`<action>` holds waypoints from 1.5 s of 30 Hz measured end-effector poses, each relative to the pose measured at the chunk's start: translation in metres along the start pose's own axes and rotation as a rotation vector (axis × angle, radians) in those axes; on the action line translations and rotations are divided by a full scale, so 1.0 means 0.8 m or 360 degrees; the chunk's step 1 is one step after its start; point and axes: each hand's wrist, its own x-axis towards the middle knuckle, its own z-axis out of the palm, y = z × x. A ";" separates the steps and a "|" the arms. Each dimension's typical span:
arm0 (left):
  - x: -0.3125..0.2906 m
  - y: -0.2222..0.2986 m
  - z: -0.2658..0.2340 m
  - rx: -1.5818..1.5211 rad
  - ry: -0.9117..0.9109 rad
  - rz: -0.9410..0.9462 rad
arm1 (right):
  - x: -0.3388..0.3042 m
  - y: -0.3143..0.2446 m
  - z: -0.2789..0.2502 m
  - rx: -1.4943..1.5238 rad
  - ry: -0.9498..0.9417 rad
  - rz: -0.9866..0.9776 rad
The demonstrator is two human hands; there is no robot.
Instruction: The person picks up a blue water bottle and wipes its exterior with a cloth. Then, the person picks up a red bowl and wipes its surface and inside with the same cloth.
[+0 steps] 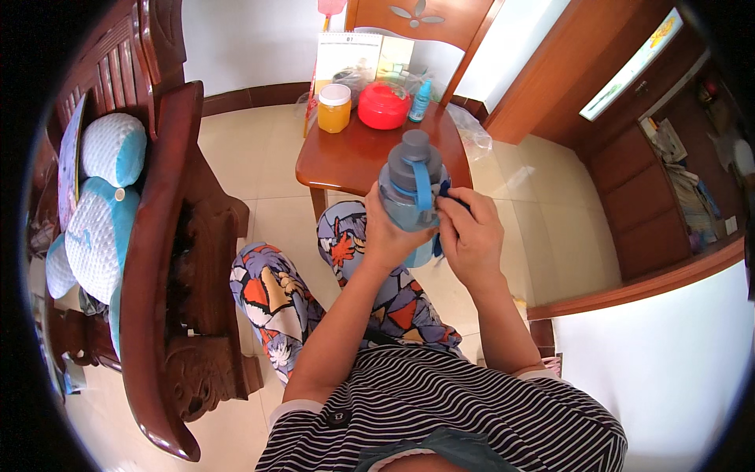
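Observation:
A water bottle (396,201) with a see-through bluish body, a grey lid and a light blue carry loop is held up in front of me, above my knees. My left hand (385,239) is closed around its side, fingers wrapped beneath the loop. At the bottle's right side my right hand (475,237) pinches a dark blue strap or strip of cloth (445,189); its lower end hangs below the fingers. Part of the bottle's lower body is hidden by my hands.
Beyond the bottle stands a wooden chair (338,164) bearing a yellow jar with a white lid (334,110), a red round container (384,105), a blue spray bottle (421,101) and a desk calendar (350,57). A carved wooden bench (177,212) with cushions (98,236) is at left.

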 end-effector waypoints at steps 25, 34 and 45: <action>-0.002 -0.003 -0.029 -0.0159 -0.0371 -0.0188 | 0.029 0.059 0.024 0.0167 -0.0166 0.0311; 0.007 -0.012 -0.018 -0.0449 -0.0032 -0.0452 | -0.036 -0.002 0.021 0.0493 -0.0170 0.0407; 0.006 0.012 -0.006 -0.0258 -0.0065 -0.0119 | -0.013 0.011 0.010 0.0336 0.0109 0.0378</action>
